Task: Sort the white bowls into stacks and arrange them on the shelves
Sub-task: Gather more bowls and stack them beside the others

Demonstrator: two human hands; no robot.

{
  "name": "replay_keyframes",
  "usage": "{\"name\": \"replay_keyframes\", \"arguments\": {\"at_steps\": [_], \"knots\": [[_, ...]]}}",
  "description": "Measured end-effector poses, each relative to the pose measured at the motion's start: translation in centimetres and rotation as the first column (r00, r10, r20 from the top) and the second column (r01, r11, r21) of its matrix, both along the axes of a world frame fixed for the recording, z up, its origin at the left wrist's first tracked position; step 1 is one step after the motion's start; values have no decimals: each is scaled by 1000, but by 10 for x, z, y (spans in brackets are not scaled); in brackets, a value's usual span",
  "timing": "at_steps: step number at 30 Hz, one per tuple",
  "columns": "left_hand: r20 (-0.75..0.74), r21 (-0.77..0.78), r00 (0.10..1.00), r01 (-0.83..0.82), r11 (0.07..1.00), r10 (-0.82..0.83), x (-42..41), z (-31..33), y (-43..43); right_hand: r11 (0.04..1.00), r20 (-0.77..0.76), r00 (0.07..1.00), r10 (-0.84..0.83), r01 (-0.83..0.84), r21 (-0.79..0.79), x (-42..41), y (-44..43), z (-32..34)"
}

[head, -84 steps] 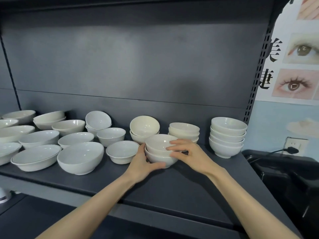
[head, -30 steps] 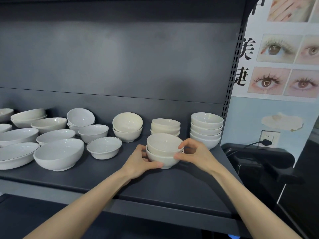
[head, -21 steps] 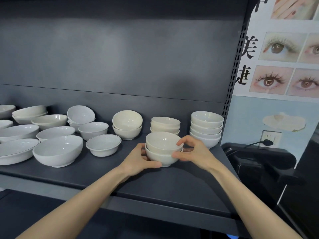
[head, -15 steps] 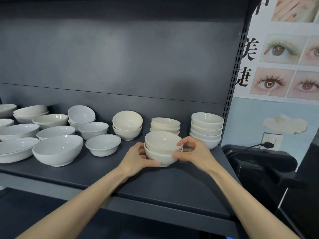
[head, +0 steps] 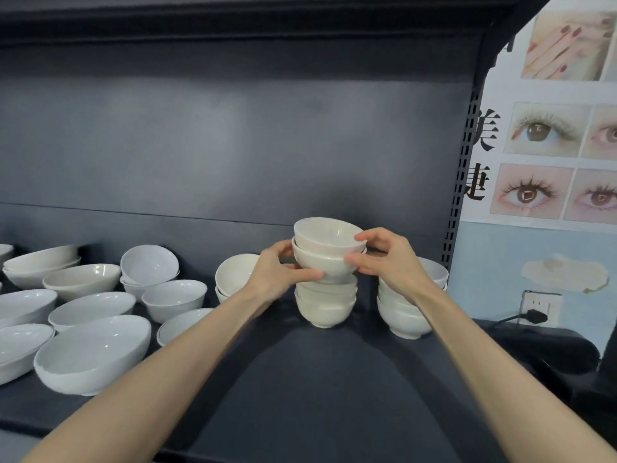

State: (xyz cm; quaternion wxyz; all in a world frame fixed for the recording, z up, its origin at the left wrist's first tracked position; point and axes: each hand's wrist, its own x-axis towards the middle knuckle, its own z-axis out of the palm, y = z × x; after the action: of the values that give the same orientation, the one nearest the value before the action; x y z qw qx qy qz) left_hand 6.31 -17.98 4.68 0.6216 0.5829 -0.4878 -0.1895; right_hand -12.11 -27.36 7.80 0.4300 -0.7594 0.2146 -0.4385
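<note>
I hold a pair of nested small white bowls (head: 325,252) between both hands, right over the short stack of small bowls (head: 325,305) at the back of the dark shelf (head: 300,379). My left hand (head: 278,272) grips the pair's left side and my right hand (head: 384,259) grips its right rim. The pair's foot sits at the top of that stack; whether it rests on it I cannot tell. A taller bowl stack (head: 405,315) stands to the right, partly hidden by my right wrist.
Two cream bowls (head: 233,275) stand left of my left hand. Further left lie several loose white bowls, among them a large one (head: 91,354) near the shelf's front. A slotted upright (head: 462,182) ends the shelf on the right, with a wall socket and plug (head: 537,312) beyond.
The two nested bowls have been lifted off the shelf's front middle and carried back and up over the short stack. Both hands keep their grip.
</note>
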Motion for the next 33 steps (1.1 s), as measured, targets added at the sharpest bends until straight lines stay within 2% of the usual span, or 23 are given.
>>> {"name": "replay_keyframes", "arguments": {"at_steps": [5, 10, 18, 33], "knots": [[-65, 18, 996, 61, 998, -59, 24, -12, -34, 998, -43, 997, -66, 66, 7, 23, -28, -12], [-51, 83, 990, 134, 988, -130, 37, -30, -50, 993, -109, 988, -107, 112, 43, 33, -37, -28], [-90, 90, 979, 190, 978, -182, 43, -43, -55, 981, -182, 965, -190, 193, -2, 35, -44, -38], [-77, 90, 973, 224, 970, -217, 48, -51, -58, 978, -112, 973, -201, 206, 29, 41, -41, -42]]}}
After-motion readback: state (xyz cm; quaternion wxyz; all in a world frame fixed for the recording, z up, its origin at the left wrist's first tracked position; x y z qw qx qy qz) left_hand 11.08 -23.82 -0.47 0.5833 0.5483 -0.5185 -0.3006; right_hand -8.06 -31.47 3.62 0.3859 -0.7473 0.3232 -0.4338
